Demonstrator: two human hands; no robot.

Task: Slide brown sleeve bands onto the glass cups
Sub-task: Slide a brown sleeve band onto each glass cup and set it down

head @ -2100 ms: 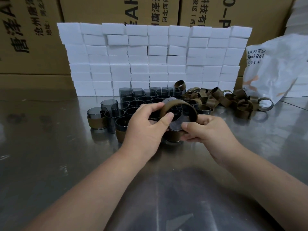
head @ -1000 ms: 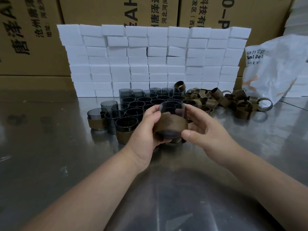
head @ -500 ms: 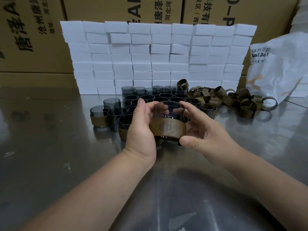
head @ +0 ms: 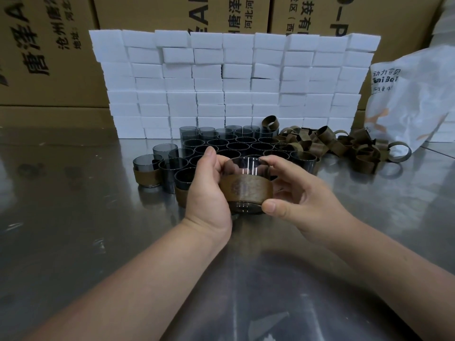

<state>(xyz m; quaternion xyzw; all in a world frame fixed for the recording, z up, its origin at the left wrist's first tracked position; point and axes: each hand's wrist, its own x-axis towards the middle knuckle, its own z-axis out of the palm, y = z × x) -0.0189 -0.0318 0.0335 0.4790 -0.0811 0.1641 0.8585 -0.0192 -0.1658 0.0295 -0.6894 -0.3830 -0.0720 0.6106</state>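
Our left hand [head: 206, 193] and right hand [head: 302, 195] both grip the smoked-glass cup [head: 243, 168] above the steel table [head: 73, 217], brown sleeve band [head: 246, 191] low on it; smooth and breakable, we judge it best held by the band.

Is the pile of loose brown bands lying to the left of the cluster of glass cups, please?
No, the loose brown bands lie heaped to the right of the glass cups, beside the white bag.
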